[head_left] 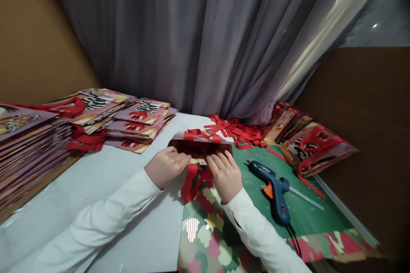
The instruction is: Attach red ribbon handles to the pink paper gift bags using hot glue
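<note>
Red-ribboned gift bag lies crosswise, mouth toward both hands

Dim, even light; glare streak on plastic sheet; edges bowed, corners dark, soft.

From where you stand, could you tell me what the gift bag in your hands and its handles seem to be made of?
The gift bag looks like glossy printed paper or card: it creases sharply and its inside shines. Its red handles look like satin ribbon, flat, limp and faintly shiny. Both hands, left and right, hold its opening.
</note>
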The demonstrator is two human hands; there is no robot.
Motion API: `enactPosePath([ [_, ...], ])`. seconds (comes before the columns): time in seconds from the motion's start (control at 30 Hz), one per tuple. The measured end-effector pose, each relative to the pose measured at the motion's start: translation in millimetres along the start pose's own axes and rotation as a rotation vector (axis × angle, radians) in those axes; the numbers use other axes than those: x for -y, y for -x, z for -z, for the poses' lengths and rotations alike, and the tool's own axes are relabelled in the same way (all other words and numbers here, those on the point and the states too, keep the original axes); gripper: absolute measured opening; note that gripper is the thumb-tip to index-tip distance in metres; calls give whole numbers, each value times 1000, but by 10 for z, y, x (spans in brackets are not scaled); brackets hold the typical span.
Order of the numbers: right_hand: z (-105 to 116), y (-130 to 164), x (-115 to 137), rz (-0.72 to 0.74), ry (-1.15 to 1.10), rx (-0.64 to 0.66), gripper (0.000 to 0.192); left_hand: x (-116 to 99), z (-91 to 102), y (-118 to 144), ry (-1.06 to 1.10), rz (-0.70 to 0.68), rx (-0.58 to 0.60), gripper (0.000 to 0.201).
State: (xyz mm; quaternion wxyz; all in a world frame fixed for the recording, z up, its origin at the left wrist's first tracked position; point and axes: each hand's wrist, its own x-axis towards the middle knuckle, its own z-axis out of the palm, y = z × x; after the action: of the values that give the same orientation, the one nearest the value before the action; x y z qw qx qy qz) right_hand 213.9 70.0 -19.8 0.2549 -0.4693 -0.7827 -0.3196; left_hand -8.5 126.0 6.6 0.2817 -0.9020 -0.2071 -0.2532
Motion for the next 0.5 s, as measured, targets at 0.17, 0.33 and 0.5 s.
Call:
enactPosePath([
  [0.17,-109,67,56,-24,-70,53,22,-220,6,-61,-51,54,26,25],
  [0.33,19,95,75,-10,-127,105,23,-313,-74,-44,74,-8,107,25],
  [0.5,134,88,16,54,-146,128,25,-173,-37,6,226,0,185,28],
])
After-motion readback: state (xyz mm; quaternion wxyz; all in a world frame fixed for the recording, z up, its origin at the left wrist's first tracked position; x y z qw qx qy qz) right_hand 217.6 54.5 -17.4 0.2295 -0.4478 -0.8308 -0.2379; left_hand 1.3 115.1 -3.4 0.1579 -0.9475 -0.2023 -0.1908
